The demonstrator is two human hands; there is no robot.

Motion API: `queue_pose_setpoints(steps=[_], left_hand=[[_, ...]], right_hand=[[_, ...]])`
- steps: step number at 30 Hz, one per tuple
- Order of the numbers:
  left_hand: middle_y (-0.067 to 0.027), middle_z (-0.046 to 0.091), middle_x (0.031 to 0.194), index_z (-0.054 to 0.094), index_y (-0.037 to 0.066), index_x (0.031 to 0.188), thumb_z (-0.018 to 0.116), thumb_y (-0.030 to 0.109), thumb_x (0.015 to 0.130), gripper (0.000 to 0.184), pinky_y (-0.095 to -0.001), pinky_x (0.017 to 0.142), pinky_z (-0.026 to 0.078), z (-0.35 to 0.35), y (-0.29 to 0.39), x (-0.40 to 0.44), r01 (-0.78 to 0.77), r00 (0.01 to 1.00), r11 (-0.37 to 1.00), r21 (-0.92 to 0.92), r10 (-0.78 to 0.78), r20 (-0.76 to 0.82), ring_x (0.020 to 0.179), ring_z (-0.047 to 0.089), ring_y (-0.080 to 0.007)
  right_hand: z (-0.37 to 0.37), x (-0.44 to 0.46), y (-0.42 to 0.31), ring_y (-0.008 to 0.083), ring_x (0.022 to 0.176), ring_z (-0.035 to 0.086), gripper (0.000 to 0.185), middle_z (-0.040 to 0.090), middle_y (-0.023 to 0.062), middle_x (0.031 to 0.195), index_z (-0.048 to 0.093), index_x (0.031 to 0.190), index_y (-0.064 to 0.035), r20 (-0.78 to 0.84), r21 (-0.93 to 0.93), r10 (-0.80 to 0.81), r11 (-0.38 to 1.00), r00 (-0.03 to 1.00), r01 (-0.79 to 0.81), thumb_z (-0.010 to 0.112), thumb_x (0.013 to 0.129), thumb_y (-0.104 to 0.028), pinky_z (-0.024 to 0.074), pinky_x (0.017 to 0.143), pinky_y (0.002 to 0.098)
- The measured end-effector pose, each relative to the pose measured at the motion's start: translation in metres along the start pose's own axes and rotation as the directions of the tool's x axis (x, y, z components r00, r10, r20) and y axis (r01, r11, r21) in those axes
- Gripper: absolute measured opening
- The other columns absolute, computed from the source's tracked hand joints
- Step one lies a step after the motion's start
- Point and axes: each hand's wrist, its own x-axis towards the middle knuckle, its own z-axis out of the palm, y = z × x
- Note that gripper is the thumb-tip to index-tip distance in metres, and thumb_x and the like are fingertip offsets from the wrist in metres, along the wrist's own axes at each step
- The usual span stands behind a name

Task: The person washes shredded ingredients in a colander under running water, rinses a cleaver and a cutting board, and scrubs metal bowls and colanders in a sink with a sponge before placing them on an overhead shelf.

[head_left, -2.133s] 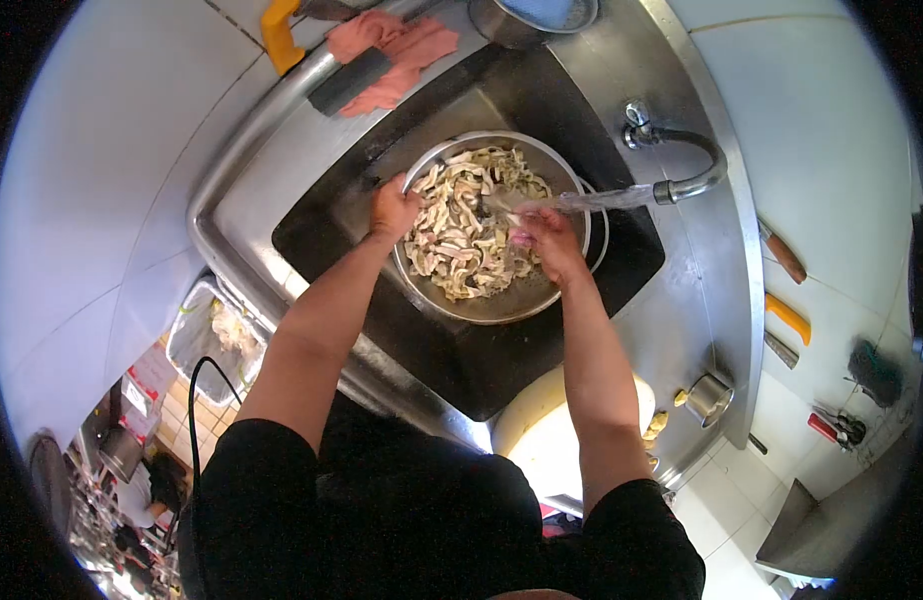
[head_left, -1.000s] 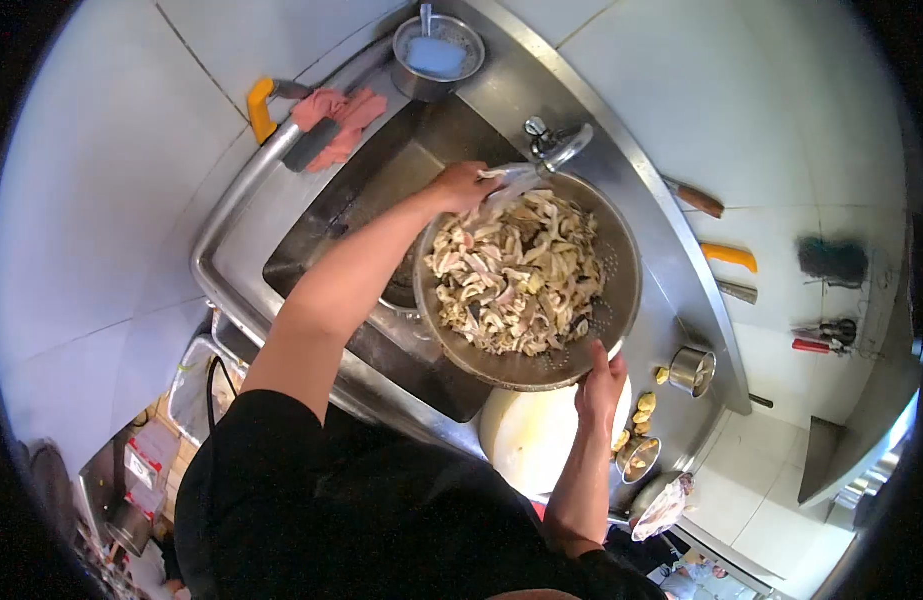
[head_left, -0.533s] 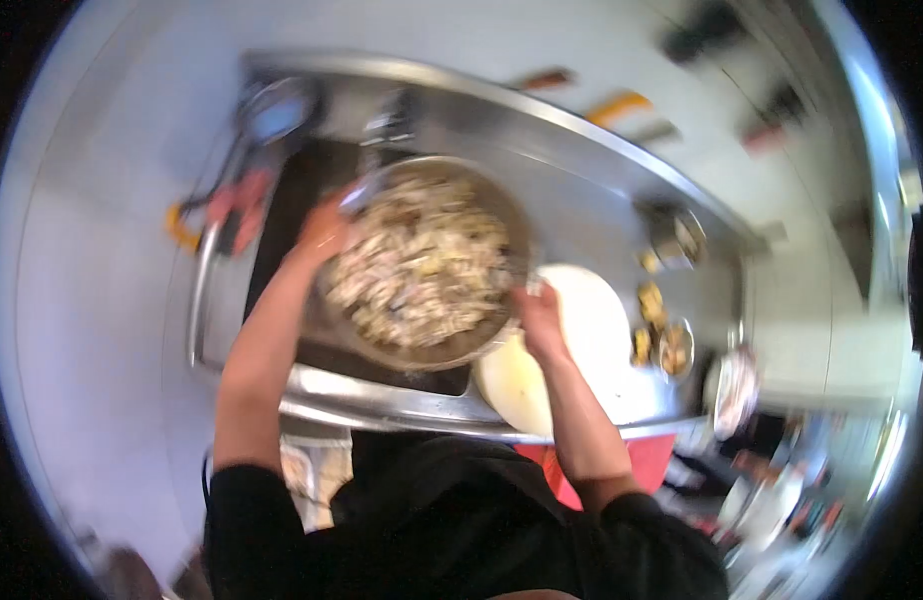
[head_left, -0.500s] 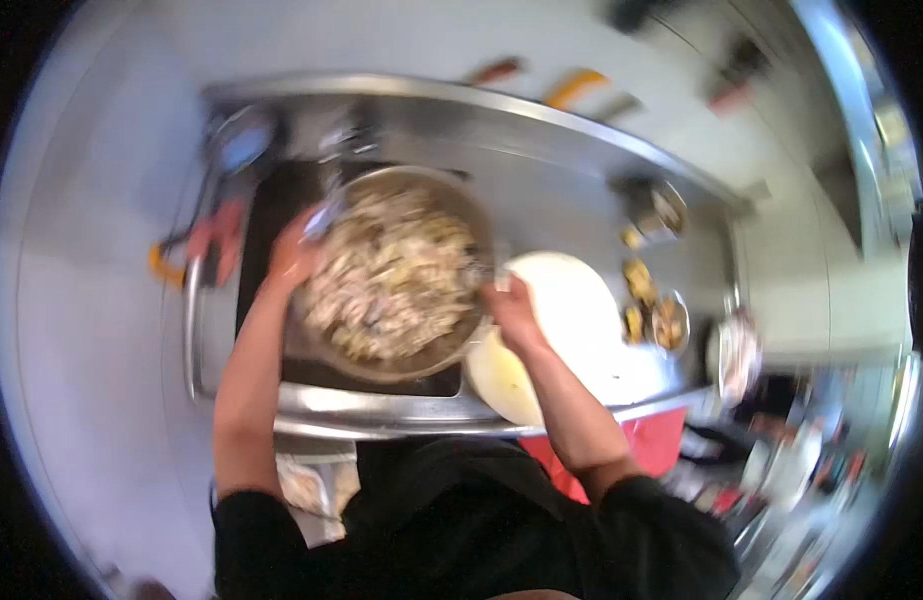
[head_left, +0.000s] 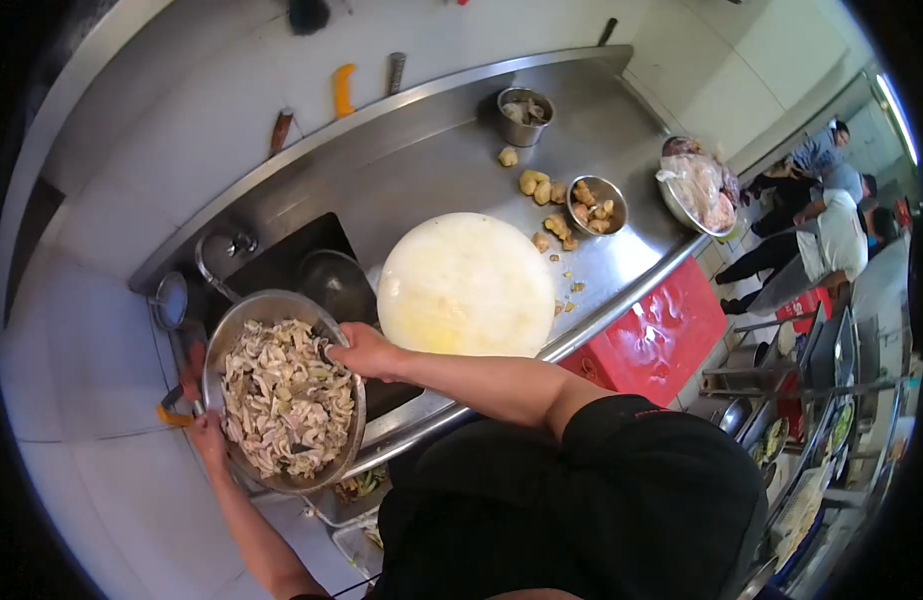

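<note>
whereas the pale strips (head_left: 287, 395) lay under running water moments earlier, they are now held in the colander (head_left: 272, 308) over the near-left edge of the sink (head_left: 390, 397), its rim gripped by left hand (head_left: 210, 438) and right hand (head_left: 370, 352); rinsing appears interrupted.

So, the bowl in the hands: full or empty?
Largely full: pale strips cover most of the inside of the bowl.

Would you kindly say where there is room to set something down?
The counter is bare beyond the board, between sink and pot; the board's top is free. Ginger crowds the bowl; the held basin crowds the sink.
</note>
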Motion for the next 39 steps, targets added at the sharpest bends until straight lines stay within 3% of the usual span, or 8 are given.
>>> queue_pose_setpoints(steps=[6,12,19,24,26,31,34,39], left_hand=[[0.0025,0.060,0.079,0.070,0.003,0.090,0.068,0.017,0.089,0.014,-0.0267,0.064,0.040,0.001,0.019,-0.006,-0.123,0.992,0.989,-0.084,0.124,0.010,0.071,0.050,-0.0099],[-0.0028,0.067,0.091,0.065,-0.002,0.115,0.063,0.010,0.090,0.027,-0.0288,0.074,0.045,0.000,0.012,0.005,-0.176,0.983,0.940,-0.291,0.186,0.006,0.080,0.057,-0.0130],[-0.0031,0.067,0.091,0.070,-0.005,0.100,0.060,0.008,0.089,0.020,-0.0272,0.075,0.045,-0.034,0.027,0.015,-0.099,0.967,0.964,-0.246,0.151,0.204,0.081,0.058,-0.0129],[-0.0019,0.066,0.088,0.068,-0.005,0.099,0.062,0.010,0.090,0.018,-0.0264,0.073,0.044,-0.036,0.045,-0.016,-0.228,0.970,0.914,-0.336,0.245,0.008,0.079,0.056,-0.0113],[-0.0027,0.066,0.087,0.067,-0.004,0.098,0.062,0.011,0.091,0.017,-0.0268,0.074,0.045,-0.037,0.054,-0.023,-0.088,0.972,0.912,-0.400,0.167,0.166,0.079,0.057,-0.0117],[-0.0025,0.064,0.081,0.067,-0.002,0.093,0.062,0.014,0.092,0.017,-0.0281,0.068,0.045,-0.016,0.074,-0.083,-0.075,0.987,0.930,-0.361,0.120,0.105,0.072,0.055,-0.0114],[-0.0002,0.060,0.073,0.065,-0.001,0.089,0.061,0.018,0.093,0.020,-0.0295,0.058,0.042,0.000,0.053,-0.080,-0.124,0.982,0.929,-0.350,0.165,0.090,0.063,0.051,-0.0102],[-0.0032,0.058,0.068,0.061,-0.001,0.082,0.060,0.020,0.092,0.024,-0.0331,0.060,0.043,-0.014,0.069,-0.099,-0.216,0.976,0.968,-0.127,0.217,-0.006,0.064,0.052,-0.0143]], right_hand=[[0.006,-0.013,0.016,0.0193,0.074,0.062,0.030,0.066,0.0105,0.080,0.064,0.097,-0.0002,-0.079,-0.147,0.053,0.987,0.995,-0.065,0.065,0.087,-0.028,0.0512,0.069,0.0375],[0.032,-0.056,0.003,0.0181,0.077,0.060,0.028,0.066,0.0090,0.082,0.063,0.096,-0.0012,-0.182,-0.122,0.023,0.992,0.983,-0.046,0.065,0.087,-0.028,0.0505,0.072,0.0361],[0.054,-0.087,0.011,0.0240,0.079,0.065,0.041,0.069,0.0157,0.088,0.066,0.108,0.0017,-0.296,-0.165,-0.056,0.986,0.953,0.007,0.066,0.084,-0.031,0.0514,0.074,0.0399],[0.060,-0.130,0.007,0.0270,0.086,0.066,0.043,0.069,0.0190,0.095,0.065,0.111,0.0027,-0.380,-0.151,-0.106,0.987,0.919,0.052,0.066,0.084,-0.031,0.0511,0.080,0.0408],[0.054,-0.149,-0.002,0.0302,0.093,0.065,0.045,0.068,0.0216,0.104,0.062,0.116,0.0030,-0.378,-0.248,-0.099,0.969,0.920,0.002,0.066,0.084,-0.029,0.0505,0.084,0.0421],[0.028,-0.178,0.022,0.0378,0.117,0.058,0.042,0.061,0.0258,0.124,0.059,0.122,0.0021,-0.426,-0.329,-0.230,0.940,0.875,0.087,0.063,0.087,-0.022,0.0456,0.100,0.0436],[0.021,-0.162,0.057,0.0422,0.112,0.058,0.035,0.062,0.0276,0.114,0.057,0.112,0.0022,-0.455,-0.447,-0.357,0.884,0.816,0.137,0.061,0.089,-0.023,0.0464,0.096,0.0460],[0.029,-0.178,0.059,0.0441,0.109,0.059,0.037,0.063,0.0282,0.112,0.057,0.110,0.0026,-0.516,-0.359,-0.228,0.933,0.826,0.034,0.061,0.089,-0.028,0.0471,0.095,0.0473]])
